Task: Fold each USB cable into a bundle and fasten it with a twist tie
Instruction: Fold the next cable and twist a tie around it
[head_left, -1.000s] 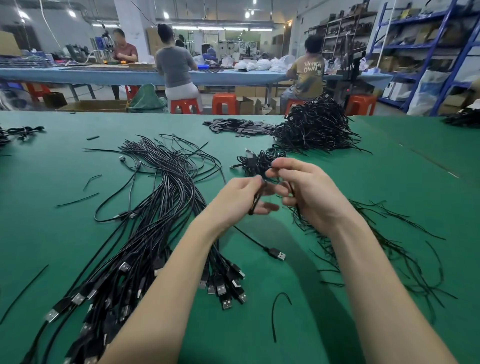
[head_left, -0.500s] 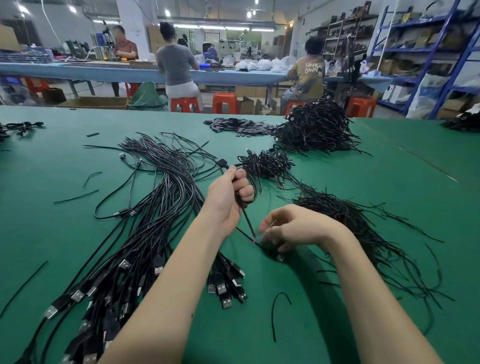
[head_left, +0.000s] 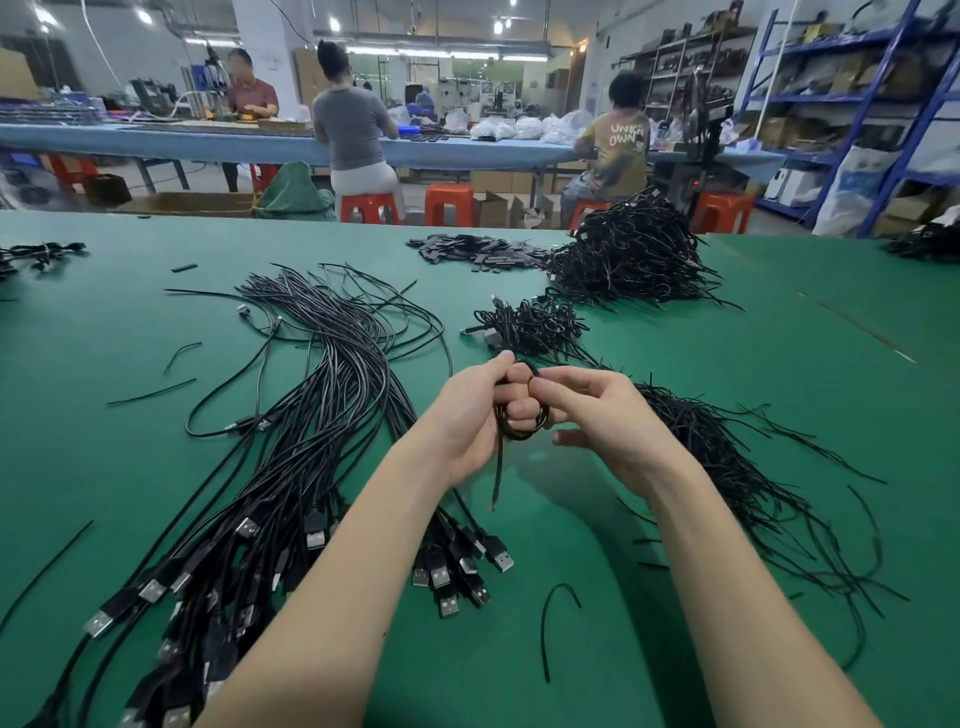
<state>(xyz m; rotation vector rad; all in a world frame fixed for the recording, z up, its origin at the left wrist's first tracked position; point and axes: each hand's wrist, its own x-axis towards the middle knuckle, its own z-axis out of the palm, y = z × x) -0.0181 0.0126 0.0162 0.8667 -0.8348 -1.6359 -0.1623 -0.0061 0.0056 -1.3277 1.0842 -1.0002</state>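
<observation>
Green counter: bare felt to the near right and between the piles. Left hand grips a coiled USB cable held above mid-counter; right hand pinches the coil's top. Loop stands roughly upright, free tail hanging straight down toward the viewer. Loose cables fan left, plugs nearest. Twist ties spread right.

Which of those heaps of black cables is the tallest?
The big mound of bundled black cables at the far edge of the green table, right of centre. The small heap before it and the loose cables left lie flatter.
</observation>
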